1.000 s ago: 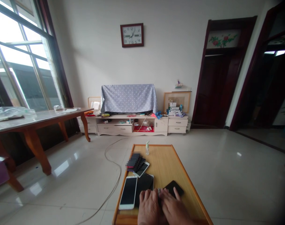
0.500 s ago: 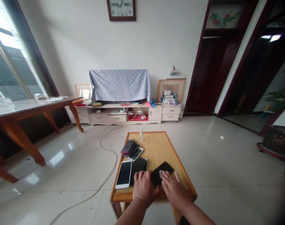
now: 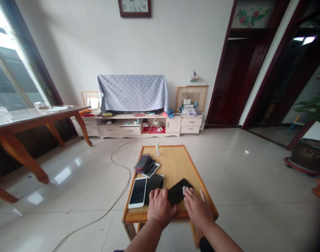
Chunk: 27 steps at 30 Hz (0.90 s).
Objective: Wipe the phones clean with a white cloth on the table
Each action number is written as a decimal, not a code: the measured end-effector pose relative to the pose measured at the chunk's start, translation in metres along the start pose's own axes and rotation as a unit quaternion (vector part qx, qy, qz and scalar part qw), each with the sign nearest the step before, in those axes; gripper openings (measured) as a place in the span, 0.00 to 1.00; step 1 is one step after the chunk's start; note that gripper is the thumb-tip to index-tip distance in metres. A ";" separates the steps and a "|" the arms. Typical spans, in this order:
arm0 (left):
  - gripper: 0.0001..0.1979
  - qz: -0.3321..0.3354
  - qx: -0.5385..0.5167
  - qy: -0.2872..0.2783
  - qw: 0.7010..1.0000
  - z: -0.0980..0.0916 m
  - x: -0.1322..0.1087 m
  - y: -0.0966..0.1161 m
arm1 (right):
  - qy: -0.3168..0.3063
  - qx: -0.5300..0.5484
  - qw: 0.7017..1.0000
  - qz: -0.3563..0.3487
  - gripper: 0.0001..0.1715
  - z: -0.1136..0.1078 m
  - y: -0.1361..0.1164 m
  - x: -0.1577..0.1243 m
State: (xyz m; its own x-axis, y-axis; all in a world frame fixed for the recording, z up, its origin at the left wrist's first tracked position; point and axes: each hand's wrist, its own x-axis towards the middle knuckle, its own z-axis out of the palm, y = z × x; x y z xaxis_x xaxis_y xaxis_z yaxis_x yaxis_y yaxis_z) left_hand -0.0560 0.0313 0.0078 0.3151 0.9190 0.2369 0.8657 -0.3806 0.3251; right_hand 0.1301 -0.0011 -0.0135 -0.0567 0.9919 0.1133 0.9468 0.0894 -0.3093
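A black phone (image 3: 177, 193) lies slanted near the front of the small wooden table (image 3: 175, 154). My left hand (image 3: 161, 205) rests at its lower left corner, fingers curled over the edge of a dark phone (image 3: 154, 185); what they grip is hidden. My right hand (image 3: 199, 206) has its fingers stretched out, the tips pressing a small whitish piece (image 3: 184, 189) on the black phone's surface. Left of my left hand lies a white phone (image 3: 138, 193) with a dark screen. Behind it another white phone (image 3: 152, 170) leans by a pixelated dark stack (image 3: 144, 163).
A small spray bottle (image 3: 157, 149) stands at the table's far edge. A cable (image 3: 123, 196) runs over the floor on the left. Beyond are a larger table (image 3: 41, 117), a low cabinet (image 3: 120, 130) and a potted plant (image 3: 307, 154).
My right fingertips have slid slightly right over the black phone with the whitish piece. My left hand stays by the phone's lower left corner. The whole view has shifted a little.
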 end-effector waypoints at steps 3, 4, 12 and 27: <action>0.29 -0.002 -0.002 -0.006 1.000 0.002 0.000 -0.003 | 0.003 0.003 1.000 0.011 0.30 0.000 -0.010 0.004; 0.29 -0.002 -0.002 -0.009 1.000 0.003 0.001 -0.004 | -0.007 0.015 1.000 -0.018 0.29 0.002 -0.016 0.004; 0.26 0.005 -0.016 0.018 1.000 0.009 0.001 -0.007 | -0.023 0.050 0.997 -0.046 0.28 0.001 -0.034 0.031; 0.31 0.008 -0.010 0.018 1.000 0.008 0.002 -0.006 | 0.025 0.001 0.999 0.034 0.31 0.002 -0.010 0.047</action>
State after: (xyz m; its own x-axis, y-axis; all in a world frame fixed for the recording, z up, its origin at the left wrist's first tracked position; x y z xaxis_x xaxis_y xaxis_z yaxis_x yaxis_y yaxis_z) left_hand -0.0577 0.0362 -0.0009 0.3142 0.9086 0.2750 0.8522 -0.3976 0.3400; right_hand 0.1172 0.0446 -0.0074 0.0240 0.9901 0.1382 0.9473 0.0217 -0.3195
